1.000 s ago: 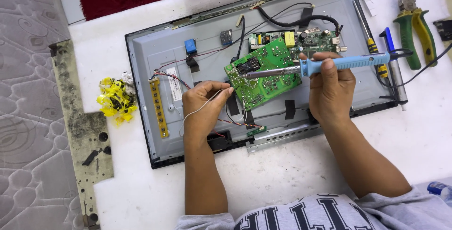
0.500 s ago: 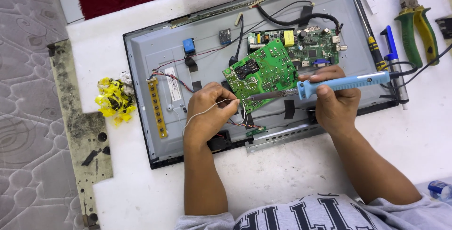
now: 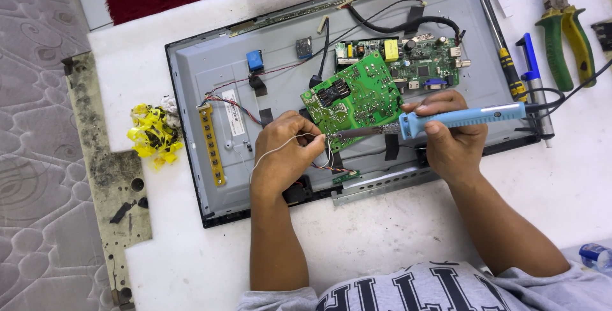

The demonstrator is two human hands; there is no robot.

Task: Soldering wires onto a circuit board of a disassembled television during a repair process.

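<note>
Opened screen back panel (image 3: 210, 75) flat on the white table (image 3: 408, 234), green circuit board (image 3: 354, 97) tilted up at its middle. Right hand (image 3: 449, 136) wrapped tight round the blue soldering iron (image 3: 462, 118), tip at the board's lower edge. Left hand (image 3: 284, 155) pinching thin solder wire (image 3: 274, 150) beside that tip
</note>
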